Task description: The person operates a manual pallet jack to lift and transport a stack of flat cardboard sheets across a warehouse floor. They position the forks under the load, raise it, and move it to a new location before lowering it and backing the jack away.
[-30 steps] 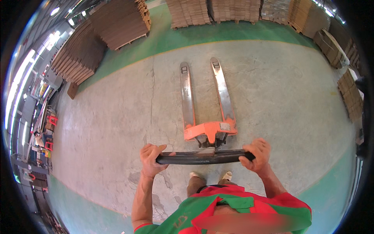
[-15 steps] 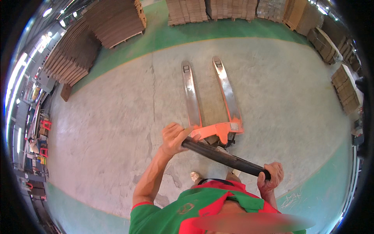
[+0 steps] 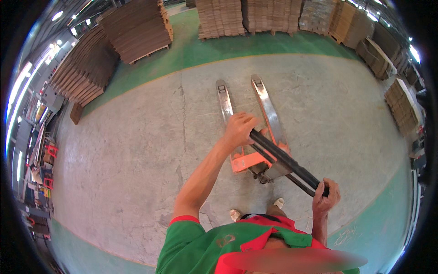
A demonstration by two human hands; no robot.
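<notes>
A black handle (image 3: 286, 160) slants across the view, its left end farther from me than its right. My left hand (image 3: 242, 130) is closed around the far left end. At the near right end my right hand (image 3: 327, 193) grips the bar, fingers wrapped round it. The handle belongs to an orange pallet jack (image 3: 248, 161) standing on the floor in front of me. Its two forks (image 3: 268, 108) point away, with worn, shiny metal tops and no load on them. The handle and my left hand cover part of the jack's body and the left fork.
Tall stacks of brown cardboard sheets (image 3: 134, 29) stand along the far side on a green floor strip (image 3: 186, 41). More bundled cardboard (image 3: 402, 105) lies at the right. Red stools (image 3: 51, 150) and machinery line the left wall. My shoes (image 3: 235, 215) are just behind the jack.
My left hand has pushed its end of the handle forward and right, so the bar slants more steeply. My right hand has shifted slightly right. The jack's rear appears a little nearer.
</notes>
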